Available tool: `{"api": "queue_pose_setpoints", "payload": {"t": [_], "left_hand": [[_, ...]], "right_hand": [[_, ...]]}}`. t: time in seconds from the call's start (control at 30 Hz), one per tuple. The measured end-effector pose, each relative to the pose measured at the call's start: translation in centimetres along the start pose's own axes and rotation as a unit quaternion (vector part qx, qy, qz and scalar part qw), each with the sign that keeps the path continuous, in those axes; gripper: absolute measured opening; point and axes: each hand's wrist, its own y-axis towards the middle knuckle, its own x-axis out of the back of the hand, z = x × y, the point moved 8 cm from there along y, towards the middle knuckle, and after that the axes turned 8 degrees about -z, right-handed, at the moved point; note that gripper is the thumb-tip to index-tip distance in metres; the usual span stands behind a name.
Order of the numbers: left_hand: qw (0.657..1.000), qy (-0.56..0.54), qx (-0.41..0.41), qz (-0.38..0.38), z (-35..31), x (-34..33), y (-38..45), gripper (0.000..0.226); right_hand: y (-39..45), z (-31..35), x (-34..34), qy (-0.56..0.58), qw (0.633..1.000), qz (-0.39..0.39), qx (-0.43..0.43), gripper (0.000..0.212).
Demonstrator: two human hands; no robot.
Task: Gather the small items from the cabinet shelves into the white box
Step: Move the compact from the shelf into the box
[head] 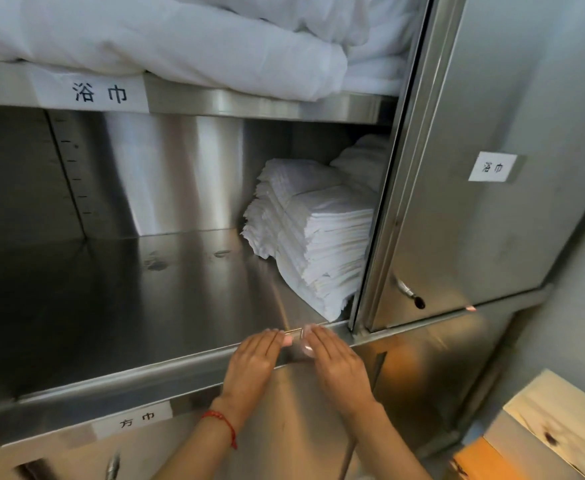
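Note:
Both of my hands lie palm down at the front lip of the middle steel shelf, fingers straight and pointing inward. A thin gold-coloured small item lies on the shelf edge between them, and the fingertips of my left hand touch its left end. A small clear round item sits by the thumb side of my right hand, blurred. Whether either hand pinches an item is unclear. I cannot make out a white box for certain.
A stack of folded white cloths fills the shelf's right rear. Bulky white towels lie on the shelf above. The cabinet's steel door stands to the right. A pale wood-topped box sits at the lower right.

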Motion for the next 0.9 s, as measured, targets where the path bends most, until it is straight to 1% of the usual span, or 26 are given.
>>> {"api": "queue_pose_setpoints", "payload": {"t": [0.07,0.17,0.3,0.47,0.53,0.7,0.77,0.8,0.9], "left_hand": [[0.999,-0.024,-0.018,-0.026,-1.6,-0.3,0.7,0.034],[0.996,-0.057,-0.047,-0.051,-4.3,-0.9,1.7,0.031],[0.994,-0.076,-0.059,-0.058,-7.5,-2.9,2.9,0.034],[0.993,-0.089,-0.068,-0.032,-12.7,-6.4,3.8,0.04],[0.992,-0.089,-0.079,-0.033,-15.0,-7.2,4.6,0.036],[0.989,-0.12,-0.085,-0.015,-19.8,-9.8,6.2,0.042],[0.987,-0.133,-0.09,-0.003,-21.8,-11.2,6.9,0.04],[0.986,-0.14,-0.091,0.002,-22.9,-11.7,7.2,0.043],[0.984,-0.146,-0.103,0.002,-26.2,-13.1,8.1,0.042]], "right_hand": [[-0.5,-1.2,1.2,-0.017,1.0,0.0,-0.009,0.035],[-1.3,-3.2,2.9,-0.05,0.999,-0.004,-0.019,0.035],[-2.7,-6.2,5.1,-0.058,0.997,-0.005,-0.05,0.038],[-5.3,-11.0,8.5,-0.085,0.994,0.01,-0.065,0.038],[-6.2,-12.9,9.9,-0.102,0.992,0.009,-0.071,0.037],[-7.9,-16.8,13.5,-0.131,0.989,-0.002,-0.075,0.034],[-8.8,-18.9,14.8,-0.14,0.986,0.007,-0.088,0.048],[-9.3,-19.9,15.4,-0.144,0.985,0.011,-0.095,0.052],[-10.8,-22.6,17.1,-0.152,0.983,0.017,-0.105,0.051]]}}
